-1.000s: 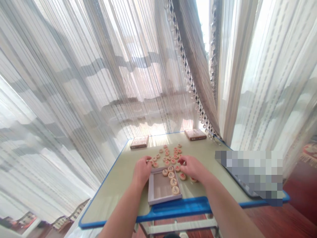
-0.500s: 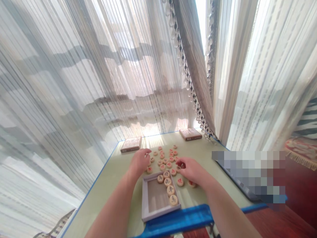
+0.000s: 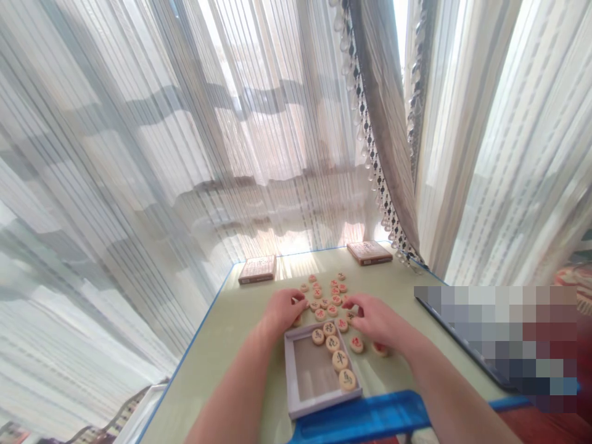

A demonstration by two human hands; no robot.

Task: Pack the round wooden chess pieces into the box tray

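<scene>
My left hand (image 3: 283, 311) is over the left side of a scatter of round wooden xiangqi pieces (image 3: 332, 311). Its thumb and fingers close around a piece mostly hidden by them. At the right of the scatter, my right hand (image 3: 380, 322) has thumb and forefinger on a black-marked xiangqi piece (image 3: 350, 317). Between my forearms lies a shallow open box (image 3: 290, 370). Several black-marked pieces (image 3: 340, 360) line its right side and top corner, face up. Red-marked pieces (image 3: 356, 343) lie just right of the box.
Two flat boxes, one at the back left (image 3: 257, 269) and one at the back right (image 3: 369, 252), stand on the pale green table (image 3: 217, 339). A blue plastic edge (image 3: 365, 416) runs along the front. A blurred dark-edged object (image 3: 467, 339) lies right. Sheer curtains (image 3: 259, 135) hang behind.
My left hand has come down and closed its fingers at a piece. My right hand stays by the same black-marked piece. The whole view has shifted, so things appear farther right.
</scene>
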